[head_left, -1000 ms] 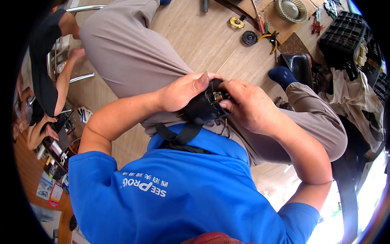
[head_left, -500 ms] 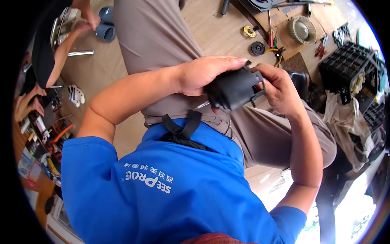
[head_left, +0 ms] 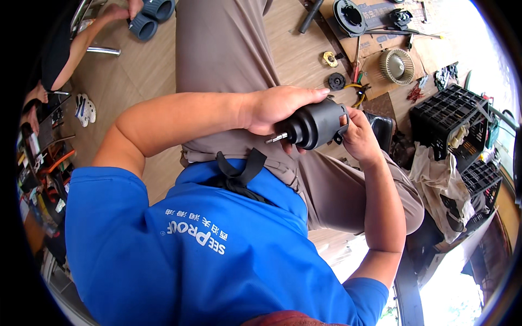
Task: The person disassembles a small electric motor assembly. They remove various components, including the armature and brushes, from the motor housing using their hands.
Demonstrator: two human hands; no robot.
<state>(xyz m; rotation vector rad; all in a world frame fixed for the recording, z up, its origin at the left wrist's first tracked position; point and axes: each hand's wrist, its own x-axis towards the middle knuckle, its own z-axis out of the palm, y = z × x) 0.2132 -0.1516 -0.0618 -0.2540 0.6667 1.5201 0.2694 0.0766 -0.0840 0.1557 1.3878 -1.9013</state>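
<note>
A black cylindrical blower motor (head_left: 317,126) is held over my lap, lying on its side with its stepped end to the left. From that end a thin metal shaft (head_left: 277,138) sticks out. My left hand (head_left: 272,110) wraps its far left side, thumb stretched along the top and some fingertips showing beneath. Round the right end, by the bracket tabs, my right hand (head_left: 360,135) is closed; part of its fingers is hidden behind the motor.
Beyond my knees, a pale blower wheel (head_left: 397,67) rests on cardboard (head_left: 375,85) near a round black part (head_left: 336,81), a yellow part (head_left: 329,58) and tools. Black crates (head_left: 443,117) stand at the right. Another person's leg (head_left: 81,46) shows at the upper left.
The motor has tilted slightly in my hands, so its stepped end and shaft show more plainly. Both hands keep their hold. The whole view has shifted a little.
</note>
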